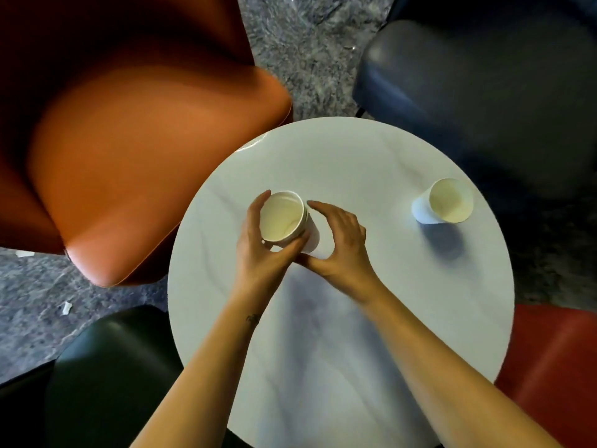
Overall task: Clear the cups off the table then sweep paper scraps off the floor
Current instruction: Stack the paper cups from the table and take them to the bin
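A white paper cup (283, 218), seemingly a stack with doubled rims, stands left of centre on the round white table (339, 156). My left hand (258, 250) grips it, fingers on its left side and thumb across its near side. My right hand (339, 240) hovers just right of the cup with fingers loosely curved, and I cannot tell whether it touches the cup. A second white paper cup (444, 202) stands alone at the table's right side, empty.
An orange armchair (129, 156) is at the left, a dark blue chair (484, 92) at the upper right, a red seat (555, 367) at the lower right and a black seat (109, 367) at the lower left. Paper scraps (66, 307) lie on the grey floor.
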A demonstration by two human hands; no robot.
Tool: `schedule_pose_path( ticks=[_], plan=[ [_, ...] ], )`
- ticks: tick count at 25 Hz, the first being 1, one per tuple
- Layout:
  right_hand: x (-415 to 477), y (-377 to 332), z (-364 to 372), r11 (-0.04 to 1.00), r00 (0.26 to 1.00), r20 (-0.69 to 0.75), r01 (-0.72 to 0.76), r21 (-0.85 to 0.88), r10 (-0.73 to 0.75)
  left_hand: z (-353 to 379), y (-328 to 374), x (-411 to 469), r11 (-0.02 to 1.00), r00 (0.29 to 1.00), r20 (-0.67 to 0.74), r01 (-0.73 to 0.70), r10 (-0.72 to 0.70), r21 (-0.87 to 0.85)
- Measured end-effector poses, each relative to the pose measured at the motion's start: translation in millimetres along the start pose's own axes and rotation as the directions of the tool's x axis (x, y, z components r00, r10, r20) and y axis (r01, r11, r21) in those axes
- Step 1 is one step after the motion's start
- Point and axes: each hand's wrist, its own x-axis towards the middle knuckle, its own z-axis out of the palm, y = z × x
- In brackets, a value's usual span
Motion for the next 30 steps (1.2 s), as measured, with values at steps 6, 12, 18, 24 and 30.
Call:
schedule_pose_path(
  ticks=[6,12,18,24,30],
  plan=[
    [-6,58,-65,0.943,0.693,-0.7,-0.321,-0.082,0.175,22,13,-1,0.998,0.999,-0.038,0.012,-0.015,-0.069],
    [17,98,-97,0.892,0.689,-0.625,-0.451,0.027,0.367,40,25,-15,0.998,1.0,-0.003,-0.002,0.002,-0.071],
    [-33,72,-82,0.963,0.836,-0.512,-0.263,-0.057,0.197,54,58,-30,0.98,0.994,0.05,-0.088,0.098,-0.176],
    [-88,51,-108,0.995,0.912,-0.408,0.009,-0.099,-0.049,99,90,-69,0.978,0.942,0.263,-0.202,0.208,-0.052],
    [-129,76,-198,0.986,0.888,-0.454,0.13,0.105,-0.069,187,127,-124,0.969,0.833,0.52,-0.242,0.188,0.037]
  ],
)
